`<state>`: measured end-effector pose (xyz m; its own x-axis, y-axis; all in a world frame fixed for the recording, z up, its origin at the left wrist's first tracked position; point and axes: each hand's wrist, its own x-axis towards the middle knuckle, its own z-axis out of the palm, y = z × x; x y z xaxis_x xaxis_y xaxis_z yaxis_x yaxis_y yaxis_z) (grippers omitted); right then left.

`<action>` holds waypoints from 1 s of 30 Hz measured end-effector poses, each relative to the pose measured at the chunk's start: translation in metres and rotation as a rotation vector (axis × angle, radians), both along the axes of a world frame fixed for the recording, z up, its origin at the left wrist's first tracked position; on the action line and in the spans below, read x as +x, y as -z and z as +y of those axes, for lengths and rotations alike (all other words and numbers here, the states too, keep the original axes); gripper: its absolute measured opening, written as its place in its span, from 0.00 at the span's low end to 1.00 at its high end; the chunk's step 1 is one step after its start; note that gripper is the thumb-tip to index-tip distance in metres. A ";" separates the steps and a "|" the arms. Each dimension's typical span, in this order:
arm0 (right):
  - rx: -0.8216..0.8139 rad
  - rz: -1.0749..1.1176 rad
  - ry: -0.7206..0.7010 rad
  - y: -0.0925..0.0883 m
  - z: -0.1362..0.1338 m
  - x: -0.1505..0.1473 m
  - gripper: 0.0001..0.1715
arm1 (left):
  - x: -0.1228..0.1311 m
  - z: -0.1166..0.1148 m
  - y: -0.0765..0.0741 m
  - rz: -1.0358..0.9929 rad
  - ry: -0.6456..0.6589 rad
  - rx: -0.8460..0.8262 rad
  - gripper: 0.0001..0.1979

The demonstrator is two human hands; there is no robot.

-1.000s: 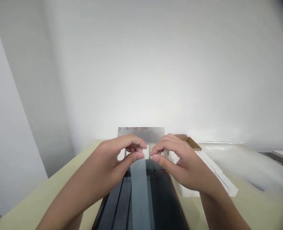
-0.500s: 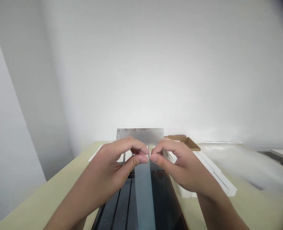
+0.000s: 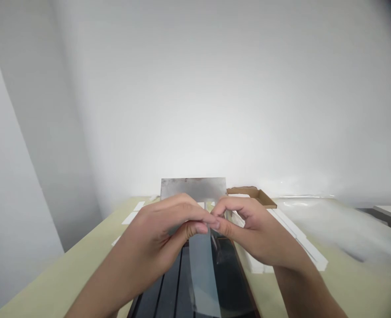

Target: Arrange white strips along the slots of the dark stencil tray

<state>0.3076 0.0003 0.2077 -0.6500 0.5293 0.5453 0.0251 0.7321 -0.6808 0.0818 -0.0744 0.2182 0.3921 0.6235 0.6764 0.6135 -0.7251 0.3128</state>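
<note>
Head view: both my hands are up over the middle of the table, fingertips together. My left hand comes in from the left, forefinger stretched across so its tip touches the thumb of my right hand; my left thumb sits just below that finger. My right hand is curved, forefinger and thumb bent toward each other, with an opening inside the bend. Can't tell whether either hand is clamped on anything; the fingers hide the spot.

Pale strip starts right under my fingertips and runs toward the near side, see-through looking. Can't tell if it hangs from my fingers or lies flat. Behind it, dark board, black lines along its left part, reddish-brown edge on the right.

Far side, beyond my hands: metal plate, grey, stained along the top. Right of that, open cardboard box. Nearer, white slabs, partly behind my right arm. Further right, clear plastic wrap, blurry. Left of my left hand, white cards on the yellowish table. Pale wall behind everything.
</note>
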 end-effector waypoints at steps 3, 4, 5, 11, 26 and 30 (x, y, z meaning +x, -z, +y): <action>-0.011 -0.017 0.003 -0.001 0.000 0.001 0.10 | 0.000 0.000 -0.001 0.014 0.004 0.008 0.12; -0.006 -0.019 0.011 -0.002 0.000 0.000 0.09 | 0.000 0.000 -0.001 0.019 0.005 0.005 0.13; -0.001 -0.018 0.018 -0.002 0.000 0.000 0.09 | 0.000 0.000 -0.001 0.026 0.007 0.000 0.13; -0.010 -0.024 0.014 -0.003 -0.002 0.001 0.08 | -0.004 0.000 -0.001 0.071 0.058 -0.063 0.14; -0.072 0.019 -0.027 -0.001 0.000 0.005 0.09 | -0.001 0.001 -0.002 0.054 0.150 0.043 0.17; -0.077 0.005 -0.005 -0.002 -0.001 0.003 0.11 | 0.000 0.001 -0.001 0.015 0.123 0.067 0.14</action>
<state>0.3108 -0.0002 0.2094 -0.6501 0.5666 0.5063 0.0174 0.6773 -0.7355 0.0822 -0.0737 0.2191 0.4732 0.5235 0.7086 0.5229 -0.8142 0.2523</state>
